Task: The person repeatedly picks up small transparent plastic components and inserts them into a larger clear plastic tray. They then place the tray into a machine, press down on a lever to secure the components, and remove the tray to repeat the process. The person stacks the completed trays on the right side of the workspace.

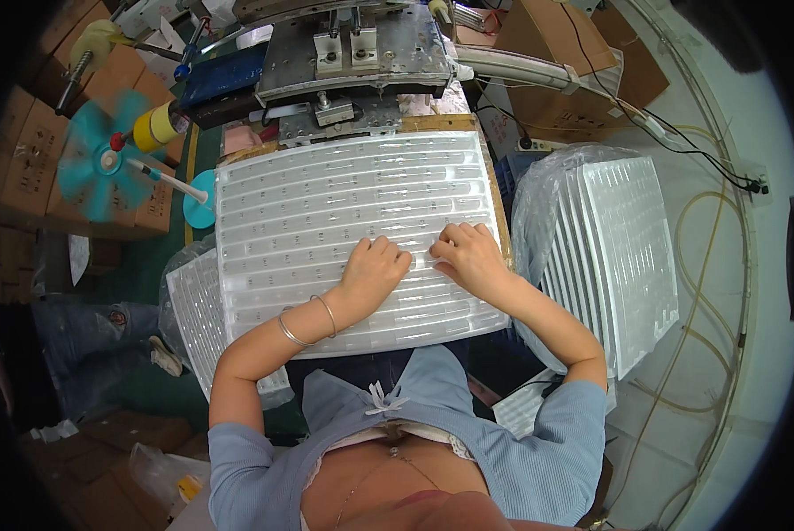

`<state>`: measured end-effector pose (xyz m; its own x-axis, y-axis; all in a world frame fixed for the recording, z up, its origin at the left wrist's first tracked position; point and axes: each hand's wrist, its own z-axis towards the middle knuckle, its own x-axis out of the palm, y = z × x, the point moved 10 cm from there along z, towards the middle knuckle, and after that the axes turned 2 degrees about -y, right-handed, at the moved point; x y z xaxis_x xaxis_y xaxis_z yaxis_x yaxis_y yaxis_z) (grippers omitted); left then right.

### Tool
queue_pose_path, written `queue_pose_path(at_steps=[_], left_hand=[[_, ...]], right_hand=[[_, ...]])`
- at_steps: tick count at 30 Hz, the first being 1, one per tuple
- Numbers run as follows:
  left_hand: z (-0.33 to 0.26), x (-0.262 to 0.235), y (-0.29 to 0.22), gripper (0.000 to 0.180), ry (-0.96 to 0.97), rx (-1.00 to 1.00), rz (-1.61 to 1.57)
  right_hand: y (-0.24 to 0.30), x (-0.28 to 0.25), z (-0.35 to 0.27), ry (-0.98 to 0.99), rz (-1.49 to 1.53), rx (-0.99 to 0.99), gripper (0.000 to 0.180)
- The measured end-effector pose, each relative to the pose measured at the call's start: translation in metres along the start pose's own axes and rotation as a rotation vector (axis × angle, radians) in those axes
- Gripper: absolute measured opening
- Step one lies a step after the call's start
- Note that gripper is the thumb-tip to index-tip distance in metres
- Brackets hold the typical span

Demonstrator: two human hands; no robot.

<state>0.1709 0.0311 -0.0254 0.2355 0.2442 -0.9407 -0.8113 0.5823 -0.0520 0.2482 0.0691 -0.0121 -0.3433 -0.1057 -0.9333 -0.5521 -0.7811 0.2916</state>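
A large white plastic tray (397, 336) with long parallel channels lies across the bench in front of me. Small dark marks or parts, too small to name, sit in rows along the channels. My left hand (376, 273) rests over the tray's middle, fingers curled down and pressed together on a channel. To its right, my right hand (472, 257) has its thumb and fingers drawn together in a pinch near the tray's right side. A narrow gap separates the hands. Whatever the fingertips hold, if anything, is hidden or too small to see.
A metal press-like machine (291, 66) stands beyond the tray. Several similar trays in clear plastic (618, 239) lean at the right; another tray stack (204, 305) is lower left. A teal fan (107, 161), cardboard boxes (16, 164) and a person's jeans-clad leg (96, 341) are further left.
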Motion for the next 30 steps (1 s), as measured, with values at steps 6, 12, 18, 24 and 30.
queue_pose_path(at_steps=[6,12,18,24,30], left_hand=[[-0.003,-0.022,0.045,0.038,0.297,-0.638,-1.124],[0.019,-0.08,0.022,0.046,0.207,-0.413,-2.0],[0.02,-0.078,0.031,0.055,0.069,-0.526,-2.535],[0.019,-0.073,0.08,0.041,-0.13,-0.508,-2.065],[0.061,-0.134,0.167,0.028,-0.517,-0.543,-0.561]], right_hand=[[-0.03,-0.036,0.019,-0.126,0.346,0.135,0.02],[-0.062,-0.052,0.038,-0.208,0.485,0.302,0.018],[-0.093,-0.036,0.046,-0.332,0.936,0.483,0.016],[-0.104,-0.045,0.055,-0.369,0.876,0.459,0.025],[-0.095,-0.099,0.087,-0.571,0.751,0.346,0.028]])
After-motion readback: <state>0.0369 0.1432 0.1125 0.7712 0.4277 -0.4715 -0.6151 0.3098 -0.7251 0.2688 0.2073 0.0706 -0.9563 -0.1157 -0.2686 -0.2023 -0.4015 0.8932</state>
